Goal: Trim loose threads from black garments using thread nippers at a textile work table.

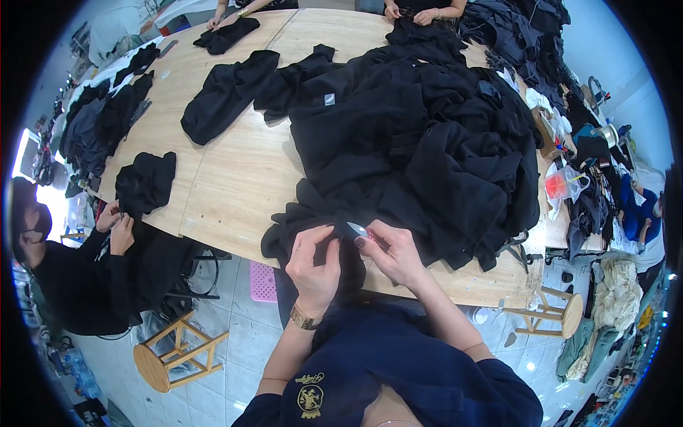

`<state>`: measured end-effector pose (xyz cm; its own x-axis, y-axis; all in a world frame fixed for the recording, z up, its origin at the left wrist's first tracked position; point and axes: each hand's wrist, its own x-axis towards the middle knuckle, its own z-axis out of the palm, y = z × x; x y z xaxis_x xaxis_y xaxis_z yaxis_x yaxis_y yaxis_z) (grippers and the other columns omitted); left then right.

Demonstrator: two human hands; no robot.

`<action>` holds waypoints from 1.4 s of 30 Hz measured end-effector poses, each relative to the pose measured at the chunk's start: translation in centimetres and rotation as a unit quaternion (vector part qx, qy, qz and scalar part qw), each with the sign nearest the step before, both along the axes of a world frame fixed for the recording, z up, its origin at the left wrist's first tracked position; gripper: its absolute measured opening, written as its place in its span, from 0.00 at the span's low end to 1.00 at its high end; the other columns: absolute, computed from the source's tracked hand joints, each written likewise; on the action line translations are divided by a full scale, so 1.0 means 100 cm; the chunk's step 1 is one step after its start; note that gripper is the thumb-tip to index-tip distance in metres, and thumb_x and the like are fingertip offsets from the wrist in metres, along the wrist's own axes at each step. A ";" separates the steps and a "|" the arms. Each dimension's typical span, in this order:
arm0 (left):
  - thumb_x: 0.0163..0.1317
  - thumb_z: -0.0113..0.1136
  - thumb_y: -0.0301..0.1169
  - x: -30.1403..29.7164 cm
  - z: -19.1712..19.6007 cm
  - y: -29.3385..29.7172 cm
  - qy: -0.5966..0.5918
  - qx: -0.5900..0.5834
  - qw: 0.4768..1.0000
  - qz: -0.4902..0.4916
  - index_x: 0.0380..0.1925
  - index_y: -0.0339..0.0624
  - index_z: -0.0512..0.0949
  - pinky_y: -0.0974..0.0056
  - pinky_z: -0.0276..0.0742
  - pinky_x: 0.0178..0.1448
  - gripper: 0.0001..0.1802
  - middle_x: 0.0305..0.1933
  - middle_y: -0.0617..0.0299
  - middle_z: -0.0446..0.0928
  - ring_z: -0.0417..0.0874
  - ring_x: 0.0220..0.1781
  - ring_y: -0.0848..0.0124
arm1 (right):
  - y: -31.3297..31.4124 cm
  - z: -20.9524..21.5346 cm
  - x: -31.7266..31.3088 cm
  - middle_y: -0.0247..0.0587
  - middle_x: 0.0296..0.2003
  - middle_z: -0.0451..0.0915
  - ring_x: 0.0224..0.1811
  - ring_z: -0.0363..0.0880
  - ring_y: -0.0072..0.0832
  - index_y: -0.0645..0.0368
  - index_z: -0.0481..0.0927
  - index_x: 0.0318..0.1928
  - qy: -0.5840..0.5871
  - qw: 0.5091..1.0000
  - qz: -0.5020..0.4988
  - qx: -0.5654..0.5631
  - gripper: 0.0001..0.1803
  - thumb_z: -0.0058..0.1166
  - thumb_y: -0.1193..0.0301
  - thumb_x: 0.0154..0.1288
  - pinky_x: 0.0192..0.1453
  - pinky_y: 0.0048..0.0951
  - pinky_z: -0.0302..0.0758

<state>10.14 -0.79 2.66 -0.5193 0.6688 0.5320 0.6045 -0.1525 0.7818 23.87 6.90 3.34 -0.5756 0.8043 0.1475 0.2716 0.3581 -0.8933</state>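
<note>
My left hand (315, 263) is closed in a pinch on the edge of a black garment (313, 206) at the table's near side. Close beside it, my right hand (390, 252) grips a small pair of thread snips (358, 229), whose pale blades point up and left toward the pinched cloth. The garment's lower part hangs over the table edge between my forearms. Just beyond my hands spreads a large heap of black garments (455, 156), one bearing a small light label (329, 99).
The wooden table (235, 171) carries more black pieces (231, 92). A seated co-worker (85, 263) handles black cloth at the left; other people's hands (427, 16) work at the far edge. Wooden stools (167, 366) stand on the tiled floor. A plastic cup bag (562, 185) sits at the right.
</note>
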 end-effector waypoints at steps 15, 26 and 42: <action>0.50 0.61 0.12 0.003 -0.011 -0.002 -0.022 0.001 1.000 -0.015 0.41 0.34 0.68 0.68 0.77 0.50 0.19 0.41 0.51 0.79 0.84 0.44 0.66 | 0.001 0.007 0.000 0.42 0.16 0.72 0.17 0.73 0.38 0.60 0.72 0.26 -0.056 0.995 0.018 0.085 0.17 0.57 0.59 0.62 0.22 0.33 0.67; 0.48 0.60 0.11 0.001 -0.017 0.002 0.058 0.043 0.997 -0.010 0.39 0.35 0.73 0.64 0.80 0.47 0.17 0.41 0.54 0.79 0.82 0.43 0.59 | 0.003 0.016 0.004 0.41 0.17 0.73 0.18 0.74 0.36 0.60 0.74 0.28 -0.094 0.989 0.040 0.106 0.14 0.59 0.63 0.59 0.24 0.30 0.68; 0.48 0.59 0.11 0.000 -0.015 0.004 0.063 0.036 0.997 -0.004 0.39 0.35 0.74 0.63 0.79 0.48 0.17 0.41 0.54 0.79 0.81 0.43 0.59 | 0.005 0.018 0.006 0.40 0.18 0.75 0.19 0.76 0.36 0.59 0.75 0.28 -0.121 0.982 0.035 0.143 0.13 0.60 0.62 0.58 0.25 0.30 0.70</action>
<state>10.13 -0.37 1.14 -0.4407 0.6306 0.6388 0.6956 -0.2098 0.6871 24.52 7.41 5.12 -0.6737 0.7076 0.2134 0.4290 0.6095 -0.6667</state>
